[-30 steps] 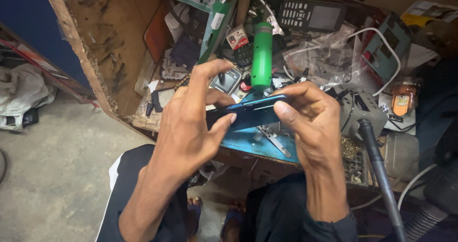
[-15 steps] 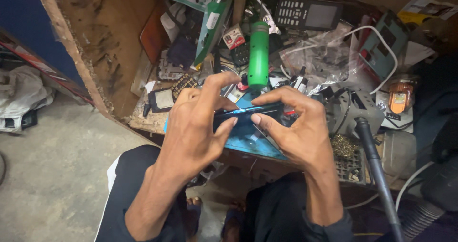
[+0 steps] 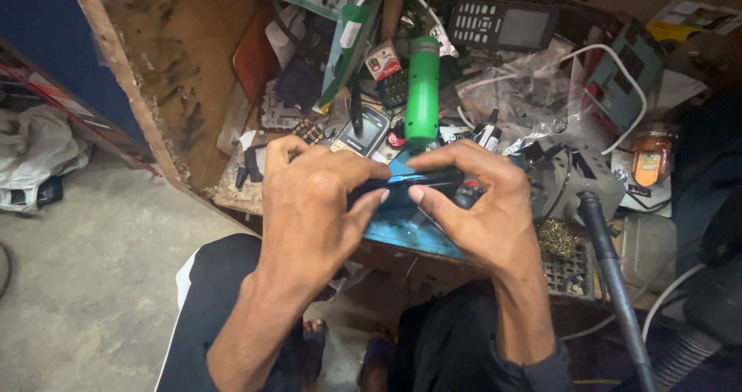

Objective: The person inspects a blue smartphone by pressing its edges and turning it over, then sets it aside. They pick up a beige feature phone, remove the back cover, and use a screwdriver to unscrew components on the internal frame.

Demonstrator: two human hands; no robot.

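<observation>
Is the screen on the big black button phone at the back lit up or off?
Off. The black keypad phone lies at the back of the cluttered bench, and its screen is plain dark grey, with no glow or picture.

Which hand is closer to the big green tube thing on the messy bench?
The right hand. Its fingertips sit just below the green cylinder, while the left hand is further off to the tube's lower left. Both hands hold the dark phone.

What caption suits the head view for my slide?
Both hands, left hand and right hand, grip a dark phone above a cluttered workbench.
</observation>
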